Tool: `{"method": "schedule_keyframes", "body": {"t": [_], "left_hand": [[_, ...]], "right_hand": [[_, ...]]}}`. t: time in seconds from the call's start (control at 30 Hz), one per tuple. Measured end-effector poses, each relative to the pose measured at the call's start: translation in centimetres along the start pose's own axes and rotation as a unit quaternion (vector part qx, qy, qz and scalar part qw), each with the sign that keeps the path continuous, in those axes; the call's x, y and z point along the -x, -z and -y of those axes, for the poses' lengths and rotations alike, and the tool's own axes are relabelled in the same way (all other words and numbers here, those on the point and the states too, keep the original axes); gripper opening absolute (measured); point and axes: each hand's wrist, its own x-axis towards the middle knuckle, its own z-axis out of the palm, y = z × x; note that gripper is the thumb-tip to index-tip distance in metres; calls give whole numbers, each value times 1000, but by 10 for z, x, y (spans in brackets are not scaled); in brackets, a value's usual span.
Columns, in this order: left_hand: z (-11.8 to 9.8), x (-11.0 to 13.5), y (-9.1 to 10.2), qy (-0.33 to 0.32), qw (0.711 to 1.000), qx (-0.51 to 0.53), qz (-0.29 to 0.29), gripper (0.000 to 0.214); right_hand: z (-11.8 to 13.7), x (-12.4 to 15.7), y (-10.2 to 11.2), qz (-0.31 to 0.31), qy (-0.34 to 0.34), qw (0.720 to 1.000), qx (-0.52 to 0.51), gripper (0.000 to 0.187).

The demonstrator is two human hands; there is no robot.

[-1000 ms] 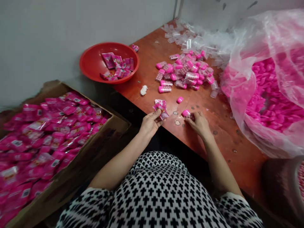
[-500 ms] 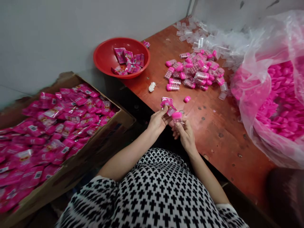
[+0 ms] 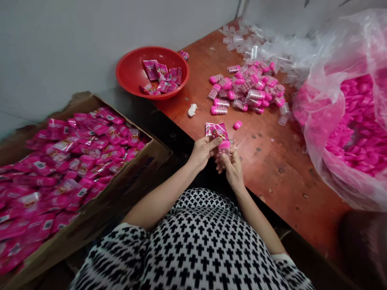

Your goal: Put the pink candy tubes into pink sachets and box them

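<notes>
My left hand [image 3: 204, 152] pinches a shiny pink printed packet [image 3: 217, 129] just past the table's front edge. My right hand [image 3: 232, 167] grips a small clear tube with a pink cap [image 3: 224, 147], and round pellets show through its wall. The tube's capped end meets the packet's lower part; how far it sits inside, I cannot tell. A loose pink cap [image 3: 238, 125] lies on the table just beyond my hands. Farther back is a pile of filled, pink-capped tubes [image 3: 252, 86].
At left, a cardboard box [image 3: 151, 155] holds many pink packets. A red bowl [image 3: 127, 72] with several packets stands at the table's [image 3: 284, 177] corner. Clear empty tubes [image 3: 256, 50] lie at the back, beside a plastic bag [image 3: 317, 153] of pink caps. A white scrap [image 3: 192, 110] lies near the bowl.
The tube has moved left and up against the packet, from beside it. The packet now faces up more fully, and my hands have come closer together.
</notes>
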Motion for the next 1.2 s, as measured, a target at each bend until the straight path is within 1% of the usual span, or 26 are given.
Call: {"method": "schedule_keyframes", "body": {"t": [0.13, 0.23, 0.33, 0.37, 0.43, 0.5, 0.57, 0.67, 0.77, 0.8, 0.87, 0.93, 0.97, 1.0, 1.1, 1.13, 1.2], "left_hand": [[5, 1, 0, 16, 999, -41, -6, 33], [4, 0, 1, 15, 997, -78, 10, 32], [0, -2, 2, 14, 992, -119, 30, 31], [-2, -3, 2, 11, 990, -133, 34, 31], [-5, -5, 3, -3, 988, -149, 24, 30], [-7, -5, 1, -13, 989, -150, 10, 30], [-8, -4, 0, -9, 989, -147, 17, 30], [-6, -2, -2, 2, 989, -143, 46, 31], [-3, -1, -2, -11, 988, -150, 32, 30], [-2, -1, -3, -18, 986, -160, 28, 30], [-1, 0, -3, -25, 984, -172, 31, 31], [-1, 1, -5, -19, 986, -158, 43, 32], [-1, 2, -6, -12, 988, -146, 47, 32], [-1, 3, -6, -4, 990, -136, 46, 32], [-1, 6, -7, 14, 992, -122, 37, 31], [-1, 7, -7, 17, 992, -120, 36, 31], [0, 7, -8, 18, 992, -117, 36, 30]], "right_hand": [[-1, -1, 1, -4, 10, 1000, 4, 32], [0, -3, 3, 23, -30, 997, -61, 31], [2, -4, 5, 52, -76, 987, -130, 31], [3, -4, 5, 51, -77, 987, -129, 31], [5, -2, 4, 39, -57, 993, -94, 31], [7, 1, 3, 21, -31, 998, -57, 30], [8, 2, 2, 8, -22, 998, -52, 30], [5, 1, 3, 13, -36, 996, -83, 30], [2, -1, 4, 33, -50, 991, -118, 29], [2, -1, 4, 30, -45, 992, -117, 29], [2, -1, 2, -3, -12, 996, -87, 28], [3, -1, 0, -40, 23, 998, -53, 28], [4, -1, -1, -44, 27, 997, -49, 28], [4, -1, -1, -36, 19, 998, -57, 28], [3, -2, 0, 15, -32, 993, -113, 27], [3, -2, 1, 24, -41, 991, -124, 26], [3, 0, 2, 19, -36, 993, -112, 26]]}}
